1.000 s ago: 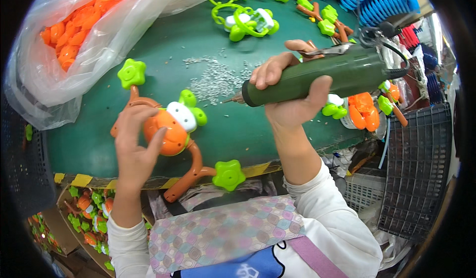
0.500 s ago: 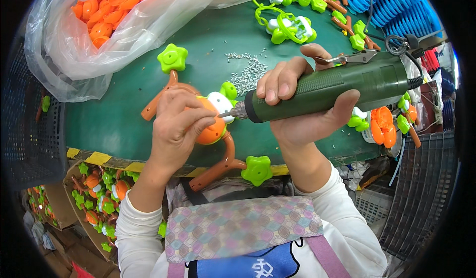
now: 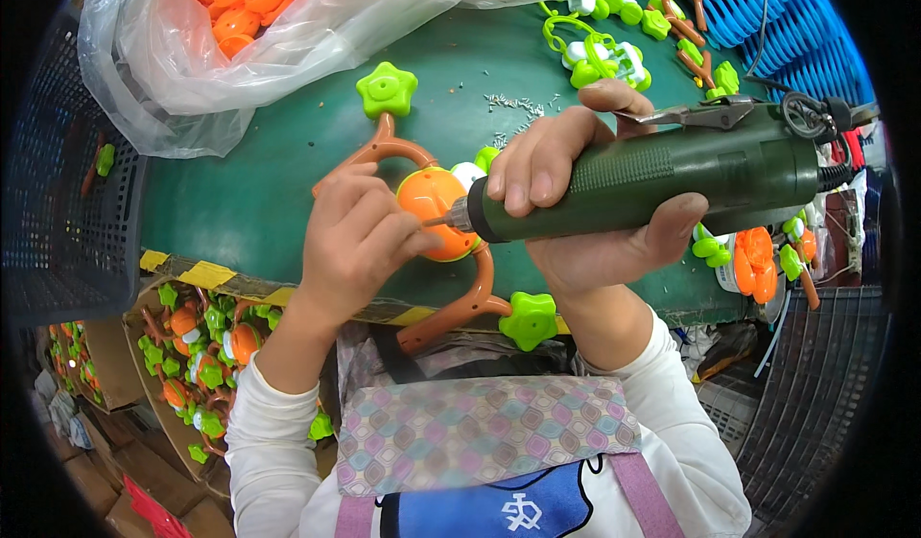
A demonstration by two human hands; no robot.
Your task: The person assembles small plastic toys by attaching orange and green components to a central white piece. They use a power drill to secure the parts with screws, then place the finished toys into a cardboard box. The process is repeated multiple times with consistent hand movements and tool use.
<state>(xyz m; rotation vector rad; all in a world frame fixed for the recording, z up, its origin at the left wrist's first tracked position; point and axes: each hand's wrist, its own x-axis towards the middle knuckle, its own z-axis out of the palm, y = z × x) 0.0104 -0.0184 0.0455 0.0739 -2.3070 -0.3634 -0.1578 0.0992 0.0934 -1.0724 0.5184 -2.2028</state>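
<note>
My right hand is wrapped round a dark green electric screwdriver, held nearly level with its bit pointing left. The bit's tip meets an orange round shell on the bench. My left hand is beside the shell's left side, fingers curled together near the bit; whatever they hold is hidden. Brown branch-shaped arms extend from the shell, ending in a green star-shaped knob near the edge and another star-shaped knob farther away. White and green parts behind the shell are partly covered by the screwdriver.
Loose small screws lie beyond the screwdriver. A clear plastic bag of orange shells is at the far left. Blue coiled parts sit far right. Below the taped bench edge, a carton holds similar assemblies; dark crates flank the bench.
The whole view has shifted, so the bench things appear farther right. My left fingers have drawn back slightly from the bit and curled more. The screwdriver's nose is nearer the orange shell.
</note>
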